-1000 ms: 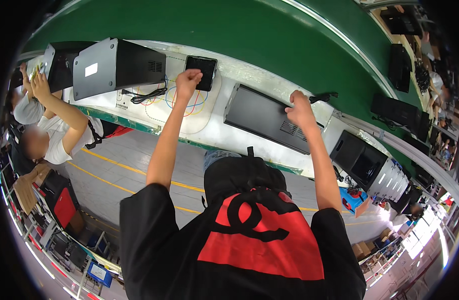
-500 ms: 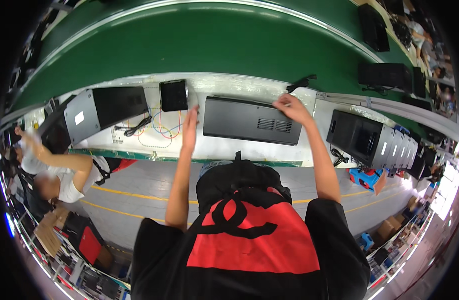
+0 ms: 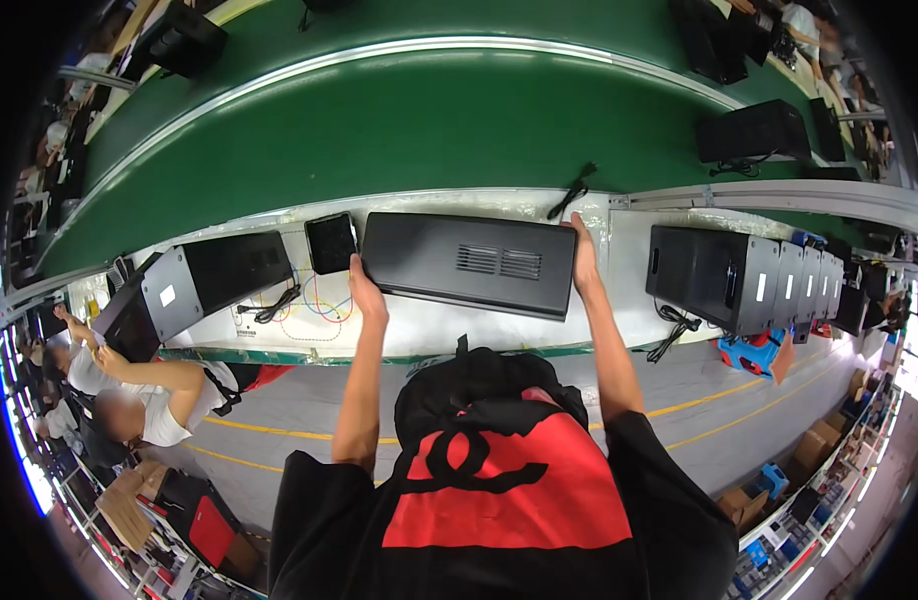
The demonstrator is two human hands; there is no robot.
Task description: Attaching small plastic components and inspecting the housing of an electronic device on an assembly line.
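A long black metal case (image 3: 419, 255) with two groups of vent slots lies between my hands on the white work surface (image 3: 424, 325). My left hand (image 3: 367, 290) grips its left end, and my right hand (image 3: 585, 260) is pressed against the right end. Just past the left hand sits a small black box-like piece (image 3: 332, 245) with a dark glossy face. A coiled black cord with a plug (image 3: 576, 195) lies behind the case, near my right fingertips.
On the left stands a black case (image 3: 237, 260) with a cord (image 3: 274, 304) before it. Several more cases (image 3: 704, 272) line up on the right, beside another cord (image 3: 673, 328). Behind runs a green belt (image 3: 459, 130) with a metal rail (image 3: 779, 197). A person (image 3: 164, 395) works at far left.
Both hands have come onto the ends of the case, the right one leaving its top. The case has turned slightly, showing more of its near side. The head view has shifted.
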